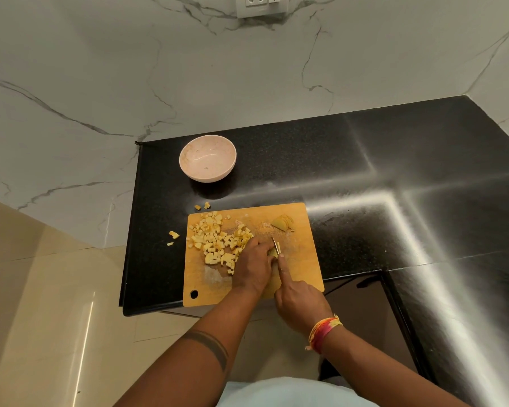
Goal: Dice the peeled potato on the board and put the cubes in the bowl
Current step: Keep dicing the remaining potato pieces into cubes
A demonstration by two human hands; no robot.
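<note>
On the board (pixel 303 259), left hand (pixel 253 267): fingers curled, holding the potato piece (pixel 272 253).
Right hand (pixel 299 304): grips knife (pixel 274 243) (forefinger along blade).
Cubes (pixel 218 243): heaped on board's left.
Bowl (pixel 207 158): on counter (pixel 365 160) behind.

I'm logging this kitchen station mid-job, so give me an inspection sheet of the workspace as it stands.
Surface: black speckled countertop, glare streaks on it.
Job's things: wooden cutting board at the front edge; pile of potato cubes on its left part; uncut potato piece near its far edge; pink bowl behind the board, no cubes in it.
Clutter: stray cubes on the counter left of the board.
Grippers: left hand holds a potato piece; right hand grips the knife.
Cables: nothing seen.
Surroundings: marble wall, socket plate.
</note>
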